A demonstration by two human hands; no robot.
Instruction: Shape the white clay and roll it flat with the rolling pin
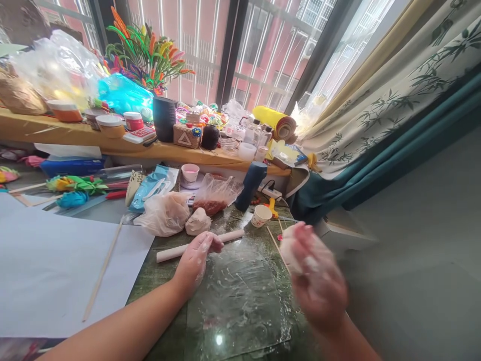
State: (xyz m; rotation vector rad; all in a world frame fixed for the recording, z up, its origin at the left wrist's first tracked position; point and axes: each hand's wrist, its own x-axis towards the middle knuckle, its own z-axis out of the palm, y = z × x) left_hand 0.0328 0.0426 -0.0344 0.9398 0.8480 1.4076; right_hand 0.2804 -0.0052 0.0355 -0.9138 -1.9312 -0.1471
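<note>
My right hand [315, 273], blurred by motion, is raised at the right with a pale lump of clay [287, 250] held against its fingers. My left hand [197, 255] is loosely cupped, its palm turned inward, and nothing shows in it. White residue marks both hands. Behind my left hand a pale rolling pin [173, 253] lies slantwise, partly hidden by the fingers. Just beyond it sits another clay lump [198, 221], beside a plastic bag [165, 213]. Between my hands, a clear sheet [240, 296] smeared with white residue lies on the dark green tabletop.
A paper cup [261, 216], a yellow glue gun [272, 208] and a dark blue cylinder [251, 185] stand beyond the sheet. White paper [63, 271] with a thin wooden stick [103, 271] covers the left. Jars and craft supplies crowd the windowsill [143, 153]. Curtains hang at right.
</note>
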